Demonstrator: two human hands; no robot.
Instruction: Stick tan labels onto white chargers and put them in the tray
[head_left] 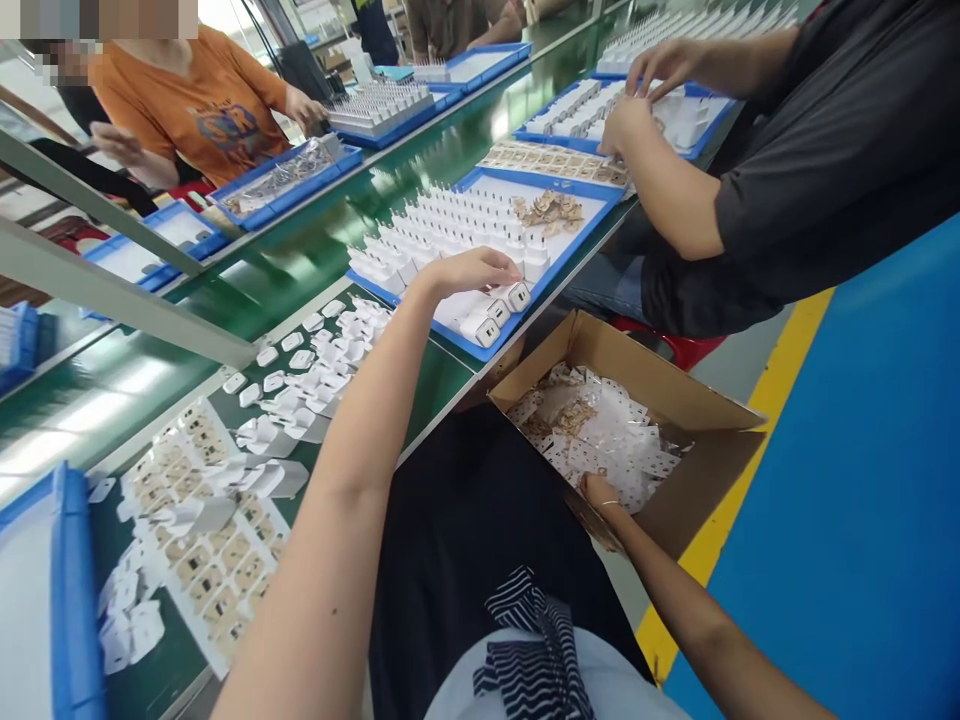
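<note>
The left hand [469, 272] is curled, empty, over chargers [495, 312] in a blue tray [559, 265]. The right hand [600, 495] is laid open on the box [675, 400] edge, beside label sheets [607, 430]. A co-worker's hands [637, 110] are at the next tray [525, 135].

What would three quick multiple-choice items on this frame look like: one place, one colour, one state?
1. Where is the right hand?
A. at the cardboard box's edge
B. on the blue tray
C. on the green belt

2. What colour is the tray under the left hand?
A. red
B. blue
C. yellow

3. How does the cardboard box stand?
A. taped shut
B. open, flaps up
C. flattened

Answers: 1 A, the hand lies on the box's near rim; 2 B, its rim is blue; 3 B, white packets show inside.
</note>
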